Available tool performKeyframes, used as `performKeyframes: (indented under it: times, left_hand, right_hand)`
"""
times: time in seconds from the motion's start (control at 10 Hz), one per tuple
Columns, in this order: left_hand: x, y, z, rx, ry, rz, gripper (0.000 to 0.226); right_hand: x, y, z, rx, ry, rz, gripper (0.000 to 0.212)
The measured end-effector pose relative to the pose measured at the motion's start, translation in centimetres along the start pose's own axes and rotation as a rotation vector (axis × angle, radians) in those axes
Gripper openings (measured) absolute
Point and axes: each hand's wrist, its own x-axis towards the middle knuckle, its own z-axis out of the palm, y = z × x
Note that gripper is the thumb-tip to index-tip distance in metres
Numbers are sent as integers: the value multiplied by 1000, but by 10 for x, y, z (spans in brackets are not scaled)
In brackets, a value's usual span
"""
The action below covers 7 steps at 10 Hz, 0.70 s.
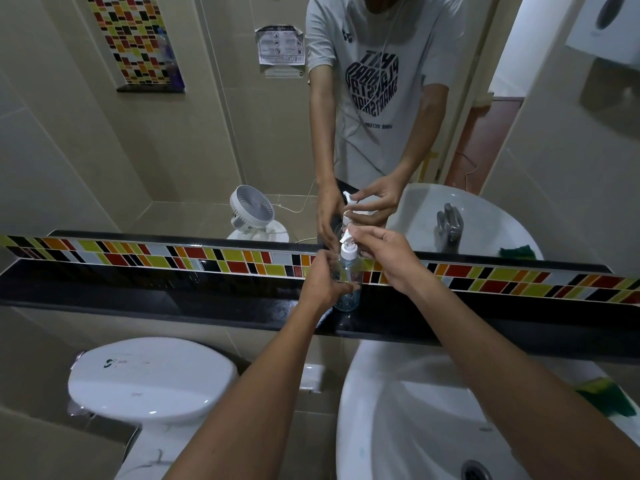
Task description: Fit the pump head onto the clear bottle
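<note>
In the head view the clear bottle [347,285] stands upright on the black ledge [173,299] before the mirror, the left hand [323,282] wrapped round its body while the right hand [386,255] pinches the white pump head [348,249] at its neck.

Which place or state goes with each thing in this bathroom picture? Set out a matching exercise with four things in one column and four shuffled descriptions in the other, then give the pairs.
Column A
1. clear bottle
2. pump head
3. green sponge
4. toilet lid

Column B
a. closed, below the ledge at left
b. upright on the black ledge, steadied by the left hand
c. on the basin's right rim
d. pinched by the right hand at the bottle's neck

Pairs: 1-b, 2-d, 3-c, 4-a
</note>
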Motion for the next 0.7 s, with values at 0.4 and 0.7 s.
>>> performKeyframes:
  times: [0.4, 0.7]
  left_hand:
    - [10, -16, -2, 68, -7, -15, 80]
    - [7, -38, -12, 534, -117, -50, 121]
  right_hand:
    - [5, -11, -9, -141, -50, 68, 23]
    - [-3, -21, -9, -137, -33, 2, 41]
